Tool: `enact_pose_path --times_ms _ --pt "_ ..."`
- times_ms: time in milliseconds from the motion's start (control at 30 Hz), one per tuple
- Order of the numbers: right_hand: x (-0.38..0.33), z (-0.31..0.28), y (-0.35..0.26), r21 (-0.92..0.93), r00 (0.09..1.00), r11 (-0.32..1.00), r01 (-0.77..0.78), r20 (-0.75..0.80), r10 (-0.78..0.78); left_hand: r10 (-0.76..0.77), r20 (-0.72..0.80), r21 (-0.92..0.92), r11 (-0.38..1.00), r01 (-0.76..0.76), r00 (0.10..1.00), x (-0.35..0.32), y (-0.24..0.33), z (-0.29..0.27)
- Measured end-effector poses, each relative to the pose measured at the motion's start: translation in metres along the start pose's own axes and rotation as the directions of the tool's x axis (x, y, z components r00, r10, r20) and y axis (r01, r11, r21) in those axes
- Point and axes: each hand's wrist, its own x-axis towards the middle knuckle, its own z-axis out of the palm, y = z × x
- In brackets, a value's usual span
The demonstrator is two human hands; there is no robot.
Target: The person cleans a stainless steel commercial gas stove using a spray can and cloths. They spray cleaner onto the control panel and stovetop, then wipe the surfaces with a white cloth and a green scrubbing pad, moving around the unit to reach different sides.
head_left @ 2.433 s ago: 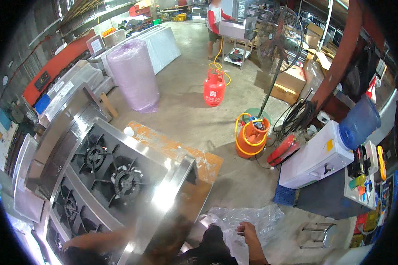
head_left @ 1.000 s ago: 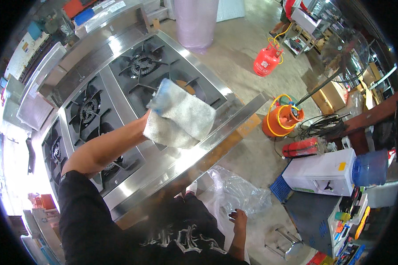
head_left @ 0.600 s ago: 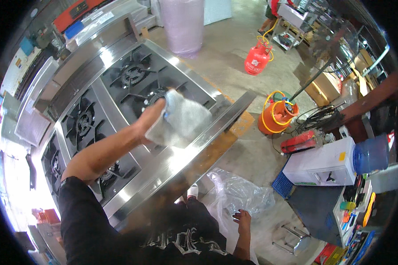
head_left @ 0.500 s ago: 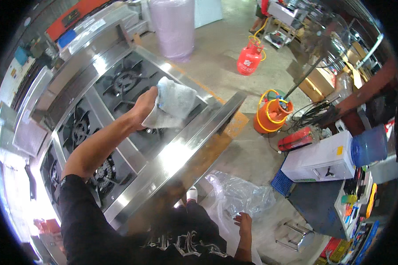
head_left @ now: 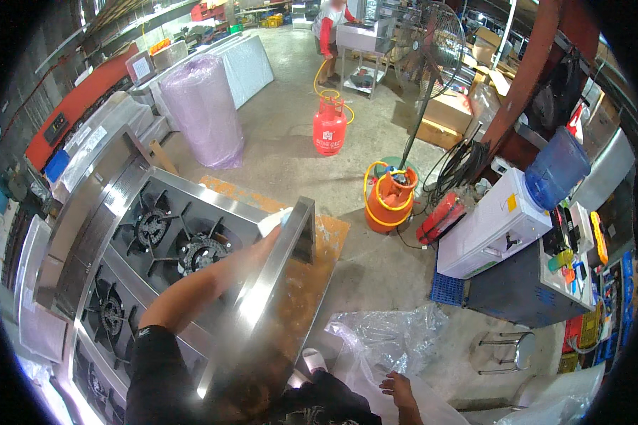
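Here's the left hand (head_left: 268, 244), blurred, grasping a pale cloth (head_left: 274, 221) at the front right corner of the stove (head_left: 242, 228), just behind its raised rail (head_left: 259, 294). The right hand (head_left: 397, 388), holding nothing, fingers loosely spread, hangs in front of the stove, over clear plastic sheeting (head_left: 397, 340). Out past the stove's right end: an orange cylinder (head_left: 391, 205) looped in yellow hose (head_left: 367, 191), a red cylinder (head_left: 329, 131) beyond.

A gas cylinder (head_left: 390, 198) stands between stove (head_left: 159, 263) and water dispenser (head_left: 490, 225).
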Motion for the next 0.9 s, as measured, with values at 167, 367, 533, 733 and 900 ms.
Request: enact_pose_path --times_ms 167,367,533,733,900 --pt "0.005 0.023 -0.029 0.003 0.986 0.991 0.137 0.093 -0.137 -0.199 -0.049 -0.104 0.976 0.193 0.979 -0.056 -0.036 -0.004" --pt "-0.01 0.018 -0.042 0.021 0.999 0.999 0.032 -0.044 -0.031 -0.303 -0.047 0.22 0.926 0.306 0.952 -0.121 -0.039 -0.022" --pt "-0.008 0.009 -0.026 0.057 0.999 0.997 0.05 -0.009 -0.05 -0.116 -0.285 0.166 0.972 0.168 0.952 -0.111 -0.007 0.003" --pt "0.022 0.0 0.006 0.052 0.993 0.998 0.027 0.113 -0.033 0.275 -0.303 0.436 0.892 -0.124 0.913 -0.117 -0.032 0.045" --pt "0.043 -0.005 0.017 0.006 0.974 0.985 0.174 0.144 -0.173 -0.164 -0.078 -0.037 0.986 0.162 0.983 -0.1 -0.042 0.017"
